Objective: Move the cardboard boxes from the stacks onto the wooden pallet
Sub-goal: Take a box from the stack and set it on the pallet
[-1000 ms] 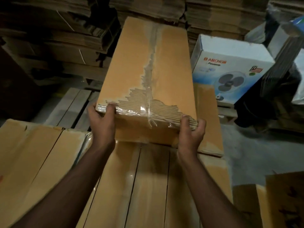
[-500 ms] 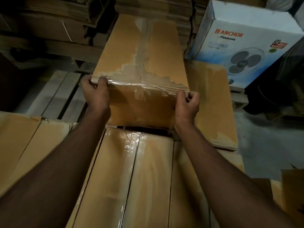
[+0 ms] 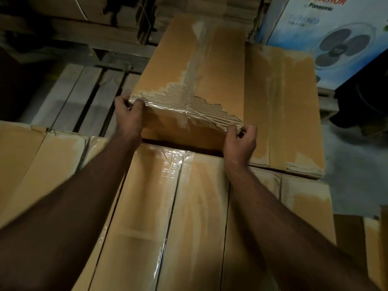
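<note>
A long brown cardboard box [image 3: 218,66] with torn tape and exposed corrugation at its near end lies lengthwise ahead of me. My left hand [image 3: 128,116] grips its near left corner and my right hand [image 3: 240,141] grips its near right corner. To its right lies another brown box [image 3: 289,114], touching it. The wooden pallet [image 3: 84,95] shows its bare slats to the left of the held box. Several taped boxes of the stack [image 3: 168,217] lie side by side below my forearms.
A white and blue fan carton [image 3: 327,32] stands at the back right. Flattened cardboard piles [image 3: 105,28] fill the back. More boxes [image 3: 31,164] lie at the left, and grey concrete floor [image 3: 357,175] shows at the right.
The held box has come down from its raised, tilted position and now lies lower and flatter beside the right-hand box. Both hands keep their hold on its near corners.
</note>
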### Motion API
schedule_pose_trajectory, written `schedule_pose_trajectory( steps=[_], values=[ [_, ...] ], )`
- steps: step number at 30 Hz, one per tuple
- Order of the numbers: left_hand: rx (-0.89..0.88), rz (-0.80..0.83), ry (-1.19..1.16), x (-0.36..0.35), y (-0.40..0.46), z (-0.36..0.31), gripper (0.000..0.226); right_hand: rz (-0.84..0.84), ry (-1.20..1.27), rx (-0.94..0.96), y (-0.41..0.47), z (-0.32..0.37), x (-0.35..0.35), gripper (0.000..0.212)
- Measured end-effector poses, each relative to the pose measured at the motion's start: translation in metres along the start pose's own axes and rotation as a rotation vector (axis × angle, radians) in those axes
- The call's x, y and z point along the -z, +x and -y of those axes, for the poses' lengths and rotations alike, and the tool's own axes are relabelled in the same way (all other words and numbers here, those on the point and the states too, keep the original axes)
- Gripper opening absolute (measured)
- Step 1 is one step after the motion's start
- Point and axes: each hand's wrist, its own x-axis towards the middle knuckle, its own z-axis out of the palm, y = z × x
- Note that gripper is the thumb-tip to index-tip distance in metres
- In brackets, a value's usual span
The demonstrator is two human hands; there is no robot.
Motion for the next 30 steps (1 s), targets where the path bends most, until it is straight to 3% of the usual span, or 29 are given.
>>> schedule_pose_trajectory(
  steps=[6, 9, 11, 14, 16, 19, 21, 25, 30],
  values=[
    [0.058, 0.05, 0.105, 0.002, 0.007, 0.024, 0.031, 0.061, -0.149, -0.093, -0.007, -0.016, 0.003, 0.024],
    [0.06, 0.046, 0.218, 0.008, 0.012, 0.038, 0.039, 0.152, -0.234, -0.101, -0.009, -0.023, 0.004, 0.054],
    [0.0, 0.065, 0.287, 0.01, 0.01, 0.047, 0.045, 0.246, -0.378, -0.015, -0.011, -0.032, 0.004, 0.069],
    [-0.107, 0.166, 0.348, 0.009, 0.006, 0.06, 0.044, 0.309, -0.657, 0.119, -0.018, -0.046, 0.005, 0.07],
    [-0.137, 0.167, 0.517, 0.007, 0.009, 0.068, 0.043, 0.296, -0.705, 0.135, -0.022, -0.051, 0.004, 0.067],
    [-0.172, 0.106, 1.057, -0.001, 0.01, 0.075, 0.036, 0.296, -0.792, 0.198, -0.029, -0.058, 0.004, 0.061],
    [-0.167, 0.15, 1.249, -0.01, 0.0, 0.075, 0.038, 0.316, -0.849, 0.259, -0.031, -0.063, 0.005, 0.059],
    [-0.347, 0.317, 1.278, -0.033, -0.027, 0.082, 0.044, 0.315, -0.912, 0.349, -0.029, -0.069, 0.011, 0.056],
    [-0.346, 0.287, 1.259, -0.042, -0.043, 0.094, 0.061, 0.367, -0.928, 0.361, -0.031, -0.073, 0.014, 0.07]
  ],
)
